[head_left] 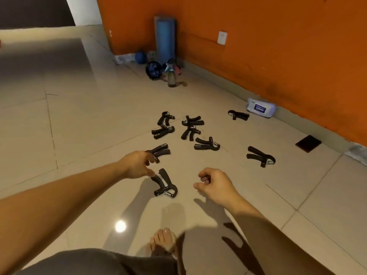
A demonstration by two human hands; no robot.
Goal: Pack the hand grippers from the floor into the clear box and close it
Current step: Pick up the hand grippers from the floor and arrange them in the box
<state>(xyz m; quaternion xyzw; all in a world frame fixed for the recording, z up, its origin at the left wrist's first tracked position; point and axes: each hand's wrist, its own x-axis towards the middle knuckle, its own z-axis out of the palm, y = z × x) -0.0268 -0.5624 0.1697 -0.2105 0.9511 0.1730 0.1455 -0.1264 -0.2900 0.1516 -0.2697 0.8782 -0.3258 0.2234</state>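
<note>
Left hand [137,164], fingers parted and empty, reaches for the nearest hand gripper [164,183] on the floor [79,120], its handles pointing up toward the thumb. Right hand [214,183] is loosely curled and empty, farther off. The clear box is out of view.

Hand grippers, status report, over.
Left hand at the nearest hand gripper, grip not clear. Right hand loosely curled, empty. Nine hand grippers on floor, clear box not in view. Nothing in the way.
</note>
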